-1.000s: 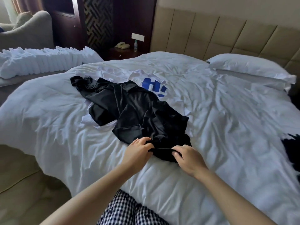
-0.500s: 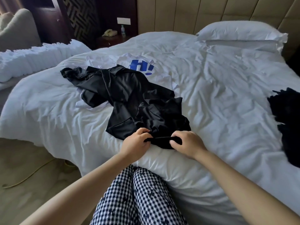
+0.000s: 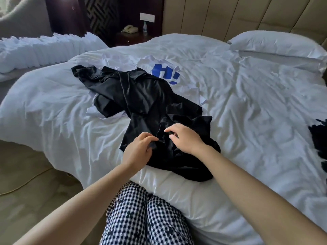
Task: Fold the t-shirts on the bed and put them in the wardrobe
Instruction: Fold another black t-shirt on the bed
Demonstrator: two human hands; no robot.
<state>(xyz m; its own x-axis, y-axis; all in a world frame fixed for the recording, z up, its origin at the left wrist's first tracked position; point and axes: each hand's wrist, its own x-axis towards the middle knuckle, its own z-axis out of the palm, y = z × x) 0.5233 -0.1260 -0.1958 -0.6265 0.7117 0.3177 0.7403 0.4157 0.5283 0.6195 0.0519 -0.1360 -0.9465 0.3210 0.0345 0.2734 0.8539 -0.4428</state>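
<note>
A crumpled black t-shirt (image 3: 141,103) lies on the white bed (image 3: 247,112), spread from the far left toward the near edge. Under it lies a white t-shirt (image 3: 164,73) with a blue print, mostly covered. My left hand (image 3: 138,151) pinches a fold of the black fabric near its lower part. My right hand (image 3: 185,137) sits just to the right of it, fingers curled into the same bunched cloth. Another dark garment (image 3: 318,138) shows at the right edge of the view, cut off by the frame.
A white pillow (image 3: 276,45) lies at the padded headboard. A row of folded white items (image 3: 44,50) sits on the neighbouring bed at left. A dark nightstand (image 3: 131,36) carries a phone and a bottle. My checked trousers (image 3: 145,218) touch the bed's near edge.
Both hands let go of the shirt's near hem and moved farther up onto the black shirt, gathering fabric there. The hem now lies loose over the bed edge.
</note>
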